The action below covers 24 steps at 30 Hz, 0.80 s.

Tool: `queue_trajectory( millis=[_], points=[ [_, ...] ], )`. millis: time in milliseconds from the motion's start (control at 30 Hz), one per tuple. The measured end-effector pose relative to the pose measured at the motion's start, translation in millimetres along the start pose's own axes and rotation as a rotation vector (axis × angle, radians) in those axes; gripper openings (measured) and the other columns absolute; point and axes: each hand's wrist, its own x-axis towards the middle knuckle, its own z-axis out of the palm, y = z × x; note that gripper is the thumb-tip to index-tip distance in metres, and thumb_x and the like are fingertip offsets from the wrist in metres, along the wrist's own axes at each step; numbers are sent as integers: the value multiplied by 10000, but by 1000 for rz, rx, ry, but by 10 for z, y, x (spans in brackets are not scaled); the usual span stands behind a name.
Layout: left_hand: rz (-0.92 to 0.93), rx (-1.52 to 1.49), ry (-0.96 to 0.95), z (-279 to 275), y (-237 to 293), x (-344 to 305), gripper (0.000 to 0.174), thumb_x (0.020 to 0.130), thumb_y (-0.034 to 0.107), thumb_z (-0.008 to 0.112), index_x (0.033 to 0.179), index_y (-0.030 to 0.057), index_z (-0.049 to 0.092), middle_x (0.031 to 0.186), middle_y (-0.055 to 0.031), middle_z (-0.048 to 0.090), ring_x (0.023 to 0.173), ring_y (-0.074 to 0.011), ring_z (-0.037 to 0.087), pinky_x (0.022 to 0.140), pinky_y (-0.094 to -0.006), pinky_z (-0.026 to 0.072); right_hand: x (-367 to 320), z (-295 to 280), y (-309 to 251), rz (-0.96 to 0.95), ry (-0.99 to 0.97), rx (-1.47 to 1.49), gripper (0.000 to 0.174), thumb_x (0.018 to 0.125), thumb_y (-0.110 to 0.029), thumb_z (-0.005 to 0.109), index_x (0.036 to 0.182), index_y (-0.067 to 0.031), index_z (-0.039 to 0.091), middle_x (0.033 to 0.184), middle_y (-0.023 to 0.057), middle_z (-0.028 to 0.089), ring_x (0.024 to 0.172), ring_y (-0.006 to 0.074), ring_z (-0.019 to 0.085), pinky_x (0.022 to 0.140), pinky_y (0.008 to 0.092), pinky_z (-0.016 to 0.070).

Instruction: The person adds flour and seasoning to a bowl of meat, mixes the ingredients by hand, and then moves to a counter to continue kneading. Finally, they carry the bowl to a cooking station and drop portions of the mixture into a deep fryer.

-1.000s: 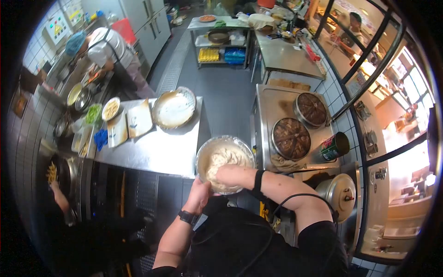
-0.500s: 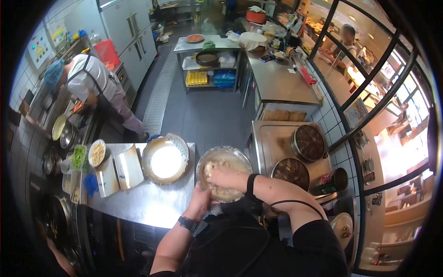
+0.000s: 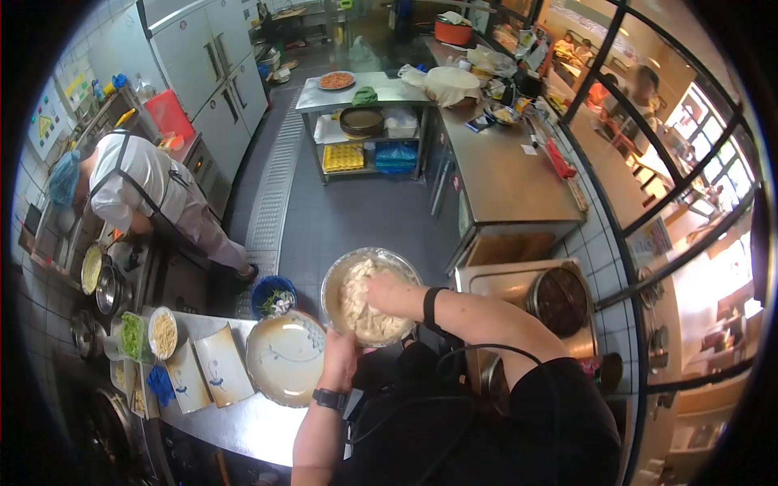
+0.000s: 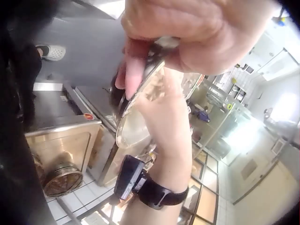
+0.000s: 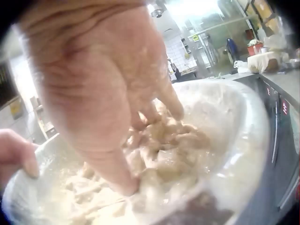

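Observation:
A metal mixing bowl (image 3: 410, 268) is held in front of the body, with pale, wet, batter-coated pieces (image 3: 356, 293) inside. My left hand (image 3: 340, 356) grips its near rim; in the left wrist view the left hand's fingers (image 4: 134, 77) lie against the outside. Inside the bowl is my right hand (image 3: 391, 293). In the right wrist view its thumb and fingers are spread apart, pushed into the coated pieces (image 5: 164, 152), which hide the fingertips. A black strap (image 3: 431, 312) circles the right wrist.
Left of the bowl, a steel counter (image 3: 235, 429) bears a large shallow dish (image 3: 285, 358), rectangular plates (image 3: 223, 366) and a bowl of pale strips (image 3: 164, 334). A stovetop (image 3: 502, 283) with a round dark pan (image 3: 559, 300) stands right. Another person (image 3: 146, 186) bends over the left counter.
The right hand has worked about in the coated pieces while the left kept its grip on the rim. The view has swung, bringing a blue bin into sight beyond the counter.

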Motion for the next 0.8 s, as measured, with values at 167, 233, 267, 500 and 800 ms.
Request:
queue_trajectory(
  millis=[167,233,267,500,800],
  points=[
    [10,-4,42,453,342,997,510,924,-68,421,1421,40,393,1252,-190,621,936,-292,720,583,-344,642,351,-27,955,172,-690,75,167,771,-82,640,873,-21,757,849,211,718,802,354,708,728,439,561],
    [-21,24,-4,696,443,1349,533,921,-72,422,1435,66,384,1262,-170,625,949,-289,720,604,-366,646,297,-35,1215,115,-539,202,173,764,-77,644,881,-20,759,825,210,714,787,359,706,732,436,563],
    [-36,32,-52,841,507,1540,559,919,-76,424,1449,92,375,1272,-151,629,962,-286,720,625,-387,651,298,-64,1412,46,-391,300,181,756,-71,649,889,-19,762,800,209,709,773,364,703,735,433,565],
    [-124,158,-219,1813,1015,2889,515,902,-88,410,1403,31,421,1232,-166,640,956,-283,720,660,-397,654,-14,25,3227,601,-265,-84,355,777,-116,698,1118,-22,735,1134,195,698,963,355,706,851,440,563],
    [-303,452,-551,3169,1245,4799,554,901,-36,515,1432,75,403,1162,-150,661,794,-253,728,544,-327,621,-485,-103,4568,735,-449,268,432,754,-189,720,1155,-39,666,1056,228,696,969,372,684,824,476,550]
  ],
)
